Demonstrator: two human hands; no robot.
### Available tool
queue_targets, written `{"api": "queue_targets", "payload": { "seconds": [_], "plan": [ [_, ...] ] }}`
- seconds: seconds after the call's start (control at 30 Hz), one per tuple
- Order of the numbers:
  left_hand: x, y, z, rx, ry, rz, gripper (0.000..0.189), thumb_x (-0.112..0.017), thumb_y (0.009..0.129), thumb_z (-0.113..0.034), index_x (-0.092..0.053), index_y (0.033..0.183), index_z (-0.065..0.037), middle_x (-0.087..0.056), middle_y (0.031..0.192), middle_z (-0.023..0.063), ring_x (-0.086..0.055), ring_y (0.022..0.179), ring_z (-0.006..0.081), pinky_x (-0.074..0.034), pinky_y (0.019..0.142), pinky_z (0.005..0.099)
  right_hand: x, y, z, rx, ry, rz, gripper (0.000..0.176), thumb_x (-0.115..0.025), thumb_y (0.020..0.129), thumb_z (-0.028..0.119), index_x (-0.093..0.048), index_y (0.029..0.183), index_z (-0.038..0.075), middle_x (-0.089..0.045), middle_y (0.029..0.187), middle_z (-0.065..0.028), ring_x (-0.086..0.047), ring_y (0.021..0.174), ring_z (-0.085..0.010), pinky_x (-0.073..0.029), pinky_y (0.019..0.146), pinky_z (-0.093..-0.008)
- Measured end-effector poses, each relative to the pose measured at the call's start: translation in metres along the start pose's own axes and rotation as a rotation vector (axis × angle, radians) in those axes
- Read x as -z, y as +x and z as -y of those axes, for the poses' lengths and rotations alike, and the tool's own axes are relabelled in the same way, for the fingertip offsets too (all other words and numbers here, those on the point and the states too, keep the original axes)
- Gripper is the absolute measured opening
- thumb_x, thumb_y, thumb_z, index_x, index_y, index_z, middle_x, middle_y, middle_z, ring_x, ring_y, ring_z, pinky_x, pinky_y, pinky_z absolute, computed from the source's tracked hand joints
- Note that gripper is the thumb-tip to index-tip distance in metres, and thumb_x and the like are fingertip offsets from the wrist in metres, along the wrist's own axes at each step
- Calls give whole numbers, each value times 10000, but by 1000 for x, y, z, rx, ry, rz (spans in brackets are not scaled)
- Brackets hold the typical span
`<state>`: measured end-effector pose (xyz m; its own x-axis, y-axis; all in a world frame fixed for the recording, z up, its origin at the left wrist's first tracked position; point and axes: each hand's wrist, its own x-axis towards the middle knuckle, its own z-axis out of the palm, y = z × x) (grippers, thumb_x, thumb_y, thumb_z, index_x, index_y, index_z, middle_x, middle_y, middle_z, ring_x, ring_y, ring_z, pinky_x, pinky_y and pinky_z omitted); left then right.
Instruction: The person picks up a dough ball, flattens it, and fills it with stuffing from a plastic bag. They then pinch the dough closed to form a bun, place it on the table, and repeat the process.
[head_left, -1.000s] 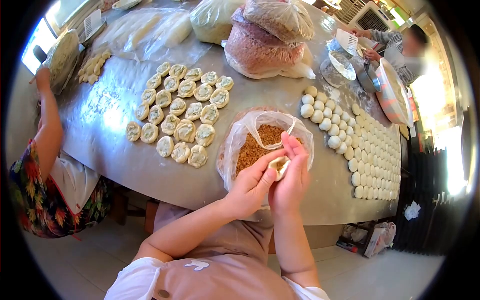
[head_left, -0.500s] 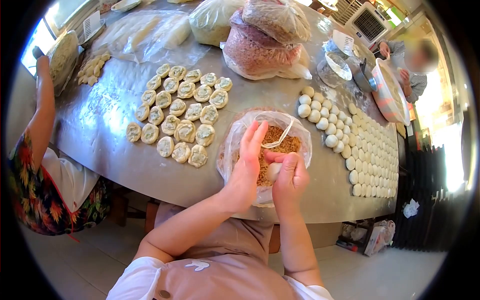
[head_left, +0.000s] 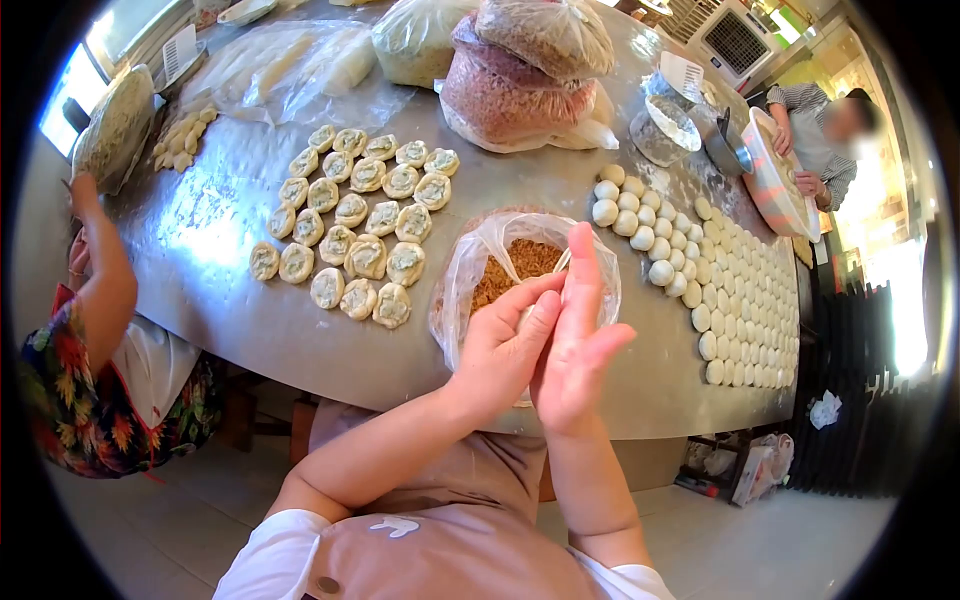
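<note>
Both of my hands meet above a plastic-lined bowl of crumbly brown filling. My left hand is closed, its thumb and fingers curled round a dough ball, of which only a pale sliver shows. Against it stands my right hand, its fingers stretched upward and thumb apart. To the left lie rows of open-topped filled buns. On the right, several round dough balls sit beside rows of flatter dough pieces.
Stacked bags of reddish filling stand behind the bowl. A floury metal bowl is at the back right, near a co-worker at a large tub. Another co-worker's arm reaches along the left edge toward a dough-filled container.
The dough ball has passed from my right hand to my left, which has closed. My right hand has opened and straightened. The left co-worker's arm has lowered; the right co-worker's hands moved into the tub.
</note>
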<state>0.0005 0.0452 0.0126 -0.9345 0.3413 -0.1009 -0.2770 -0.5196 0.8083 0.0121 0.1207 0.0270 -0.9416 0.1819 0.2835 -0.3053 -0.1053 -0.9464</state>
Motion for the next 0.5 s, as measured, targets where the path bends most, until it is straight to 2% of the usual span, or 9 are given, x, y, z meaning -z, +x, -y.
{"api": "queue_targets", "payload": {
  "seconds": [0.07, 0.13, 0.23, 0.27, 0.3, 0.33, 0.37, 0.4, 0.5],
  "plan": [
    [11, 1, 2, 71, -8, -48, 322, -508, 1019, -298, -617, 954, -1, -646, 855, 35, -574, 792, 82, -475, 724, 234, -9, 0, 7, -27, 288, -29, 935, -226, 929, 722, -109, 1524, 10, -119, 1590, -138, -96, 1468, -265, -60, 1173, -409],
    [21, 2, -11, 155, 44, -117, 439, -467, 1030, -351, -566, 723, -55, -630, 719, 37, -526, 644, 66, -442, 593, 225, -20, -3, 8, 15, 28, -152, 873, -259, 959, 659, -109, 1524, 10, -116, 1589, -144, -135, 1450, -261, -63, 1171, -417],
    [32, 11, -13, -19, -162, -179, 472, -433, 1033, -385, -591, 759, -35, -639, 771, 73, -634, 798, 166, -491, 734, 285, -18, -18, -2, -6, -175, -54, 745, -411, 977, 481, -173, 1488, -6, -206, 1542, -161, -225, 1410, -262, -148, 1151, -404],
    [40, 13, -8, 29, -112, -166, 478, -404, 1023, -455, -614, 990, -28, -660, 1028, 133, -624, 927, 198, -493, 827, 328, -13, -27, -9, -28, -213, 23, 704, -479, 979, 408, -204, 1470, -14, -252, 1518, -168, -259, 1395, -263, -190, 1142, -396],
    [36, 10, -15, 46, -255, -109, 483, -392, 1016, -482, -564, 1104, -40, -613, 1136, 141, -603, 981, 208, -480, 870, 344, -11, -30, -15, -51, -251, 99, 669, -547, 980, 335, -235, 1453, -22, -298, 1495, -175, -294, 1380, -265, -231, 1132, -387],
    [27, 6, -26, 64, -397, -49, 520, -380, 1009, -508, -515, 1218, -51, -567, 1244, 149, -582, 1035, 219, -466, 912, 359, -21, -31, -20, -32, -170, -39, 487, -550, 989, 241, -358, 1351, -23, -454, 1351, -147, -466, 1219, -222, -372, 1038, -356],
    [22, 4, -32, 83, -537, 14, 583, -369, 1001, -535, -465, 1331, -63, -521, 1352, 157, -561, 1089, 229, -453, 955, 374, -20, -30, -17, -78, -181, -58, 449, -528, 999, 260, -387, 1320, -21, -486, 1301, -135, -490, 1167, -203, -397, 1003, -344],
    [32, 4, -29, 67, -555, 146, 660, -335, 1004, -549, -233, 1496, -122, -363, 1502, 136, -486, 1211, 254, -387, 1053, 404, -16, -28, -11, -124, -192, -79, 418, -506, 1010, 280, -416, 1289, -19, -519, 1251, -122, -514, 1115, -184, -422, 967, -331],
    [33, 9, -17, -206, -101, 57, 607, -396, 1016, -470, -291, 1476, -88, -391, 1481, 138, -440, 1284, 247, -366, 1079, 402, -5, -25, -10, -217, -137, -11, 437, -399, 1038, 388, -493, 1194, -8, -604, 1084, -80, -558, 982, -132, -466, 866, -280]
  ]
}}
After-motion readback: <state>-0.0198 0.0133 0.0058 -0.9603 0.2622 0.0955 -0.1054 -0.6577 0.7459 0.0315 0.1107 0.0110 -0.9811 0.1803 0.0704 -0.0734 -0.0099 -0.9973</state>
